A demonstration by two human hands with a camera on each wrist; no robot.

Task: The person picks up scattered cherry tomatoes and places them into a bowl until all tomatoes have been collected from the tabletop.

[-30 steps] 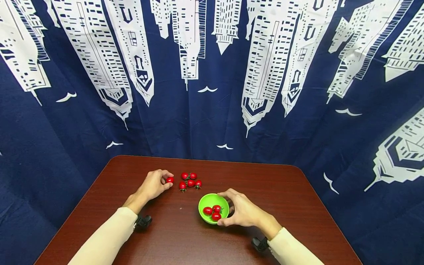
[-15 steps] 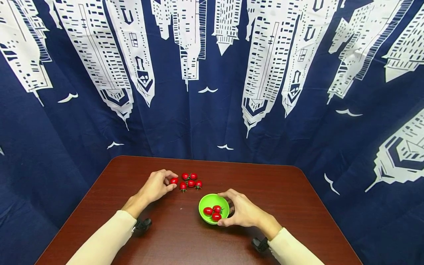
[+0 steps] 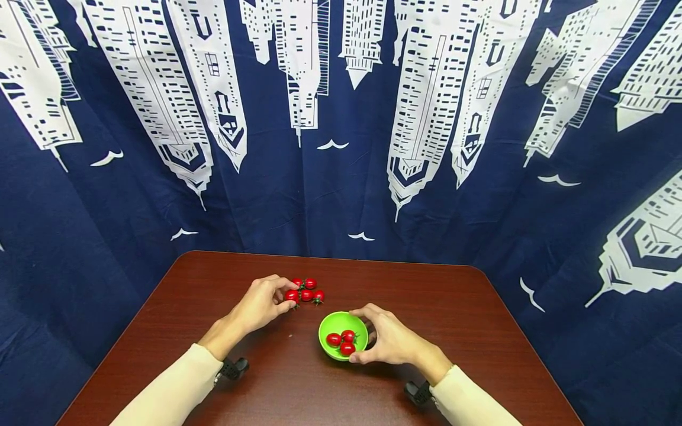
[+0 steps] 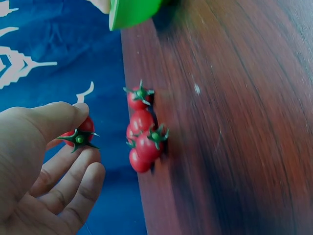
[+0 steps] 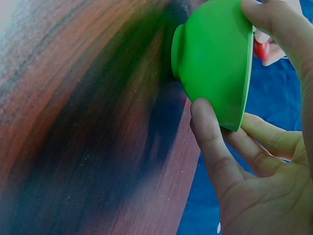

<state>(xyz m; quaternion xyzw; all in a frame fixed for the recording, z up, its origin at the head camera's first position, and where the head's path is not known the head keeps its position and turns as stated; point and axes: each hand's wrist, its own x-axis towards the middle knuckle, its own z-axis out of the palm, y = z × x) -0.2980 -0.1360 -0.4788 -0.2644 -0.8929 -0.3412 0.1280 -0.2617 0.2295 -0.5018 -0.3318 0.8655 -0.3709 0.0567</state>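
- Left hand (image 3: 264, 302): thumb and fingertips pinch one red cherry tomato (image 4: 79, 137); the remaining fingers extend loosely, slightly bent, in left wrist view.
- Pinched tomato sits at about 10 o'clock from the bowl, head view; green stem end faces the left wrist camera.
- Loose cherry tomatoes (image 3: 306, 295) bunched at about 3 o'clock from left hand, 11 o'clock from the bowl; at least four show, green stem ends visible on some. Left fingers partly cover this group in head view. Left wrist view shows a gap between group and pinched tomato.
- Green bowl (image 3: 331, 321): upright on the table (image 3: 426, 307), below centre, toward 6 o'clock in head view.
- Three cherry tomatoes (image 3: 347, 348) inside bowl, close together, toward its 6 o'clock side.
- Right hand (image 3: 391, 337): at bowl's 3 o'clock, gripping it; thumb at rim near 5 o'clock, a finger at rim near 1 o'clock. Right wrist view: fingers spread, one fingertip against outer wall.
- Cream sleeves (image 3: 170, 384) come in from 7 and 5 o'clock, black wrist devices (image 3: 234, 368) at the cuffs.
- Navy cloth (image 3: 266, 207) with white upside-down skyline print behind the table, toward 12 o'clock.
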